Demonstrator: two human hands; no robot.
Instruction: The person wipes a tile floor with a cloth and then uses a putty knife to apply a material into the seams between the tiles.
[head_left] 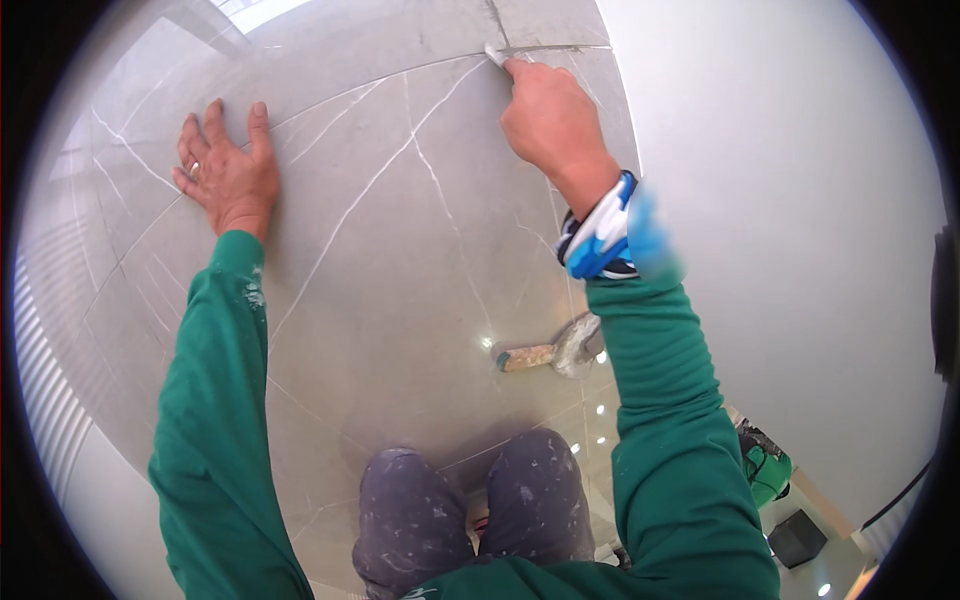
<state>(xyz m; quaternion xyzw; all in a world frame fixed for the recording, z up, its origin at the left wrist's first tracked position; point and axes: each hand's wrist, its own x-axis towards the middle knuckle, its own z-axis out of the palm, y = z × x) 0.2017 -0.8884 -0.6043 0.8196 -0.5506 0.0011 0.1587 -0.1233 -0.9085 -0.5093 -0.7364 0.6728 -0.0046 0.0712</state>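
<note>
On the grey marble-look floor tile, our left hand lies flat, fingers spread wide and palm down, holding nothing, just pressing on the glossy surface. Up at the tile's far corner, our right hand is curled shut around a small white tool, only its tip showing past the fingers. That tip sits right on the dark grout joint, where the joint lines cross. We cannot tell what kind of tool it is. On our right wrist we see a blue and white band above the green sleeve. Nearer to us, a trowel with a wooden handle lies on the tile, well apart from both hands. Our knees, in paint-spattered grey trousers, rest below. A pale wall runs along the right.
</note>
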